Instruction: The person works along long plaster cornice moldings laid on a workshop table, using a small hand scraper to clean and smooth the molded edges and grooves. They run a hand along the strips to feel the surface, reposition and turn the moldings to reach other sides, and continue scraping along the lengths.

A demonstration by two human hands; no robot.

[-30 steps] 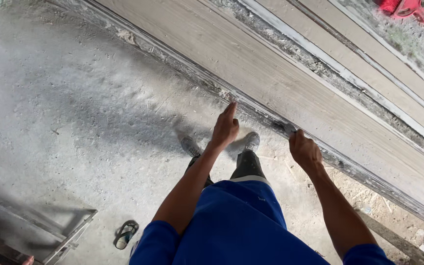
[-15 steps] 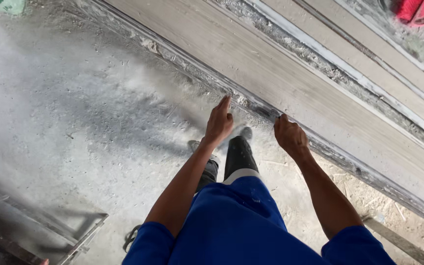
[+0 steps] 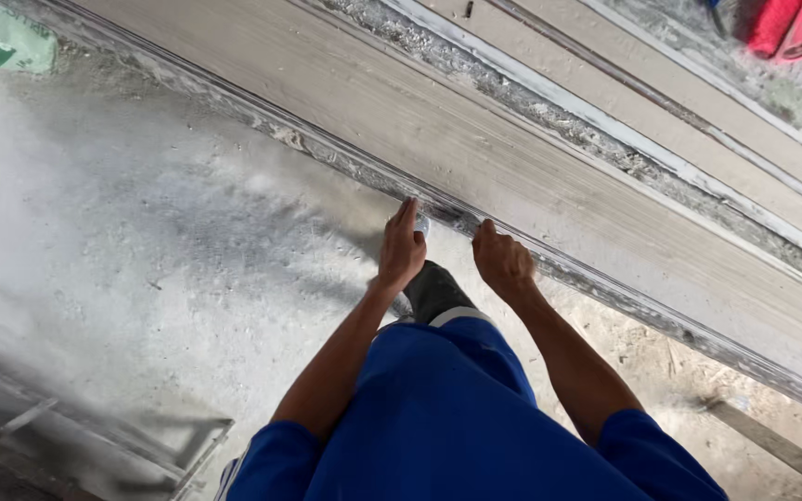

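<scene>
A dusty grey concrete floor (image 3: 141, 241) runs up to a long pale wood-grain plank (image 3: 531, 176) lying slantwise, with further strips beyond it. The left hand (image 3: 402, 249) rests flat, fingers together, at the plank's near edge; the right hand (image 3: 503, 262) curls narrowly over that same edge, though whether it truly grips cannot be told. Even pressure from both hands, kept close along the edge, seems wisest. Open floor lies leftward; a metal frame (image 3: 122, 436) sits behind.

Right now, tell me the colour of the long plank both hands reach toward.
Pale beige-grey, wood-grained plank, with dusty edges; the head view shows it.
</scene>
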